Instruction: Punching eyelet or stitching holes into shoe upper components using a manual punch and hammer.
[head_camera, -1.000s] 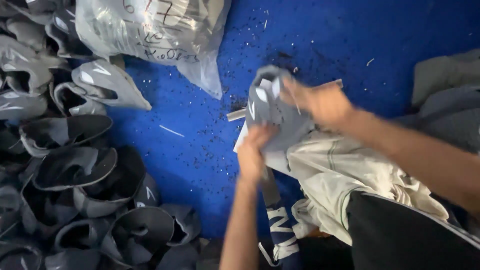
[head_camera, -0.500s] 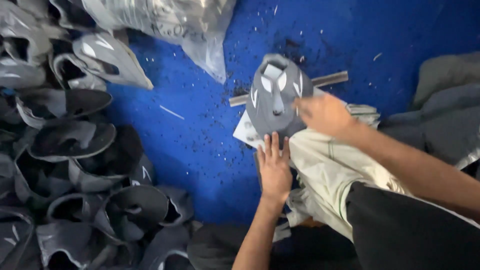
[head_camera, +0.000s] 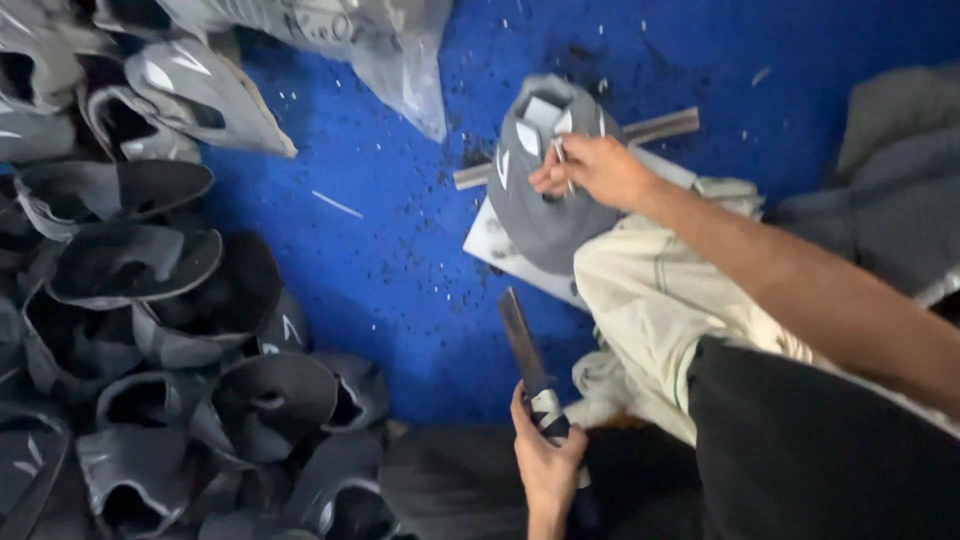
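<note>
A grey shoe upper with pale cut-out shapes lies over my knee, on a white board. My right hand rests on its top and pinches a small pale trimming between the fingers. My left hand is low in the middle, closed around the taped handle of a flat-bladed knife whose blade points up toward the upper.
A heap of grey shoe uppers fills the left side on the blue floor. A clear plastic bag of more uppers lies at the top. A metal bar sticks out behind the upper. Grey cloth is piled at the right.
My left hand has left the upper, dropped toward me and taken hold of the knife. My right hand has shifted up on the upper and now pinches a trimming.
</note>
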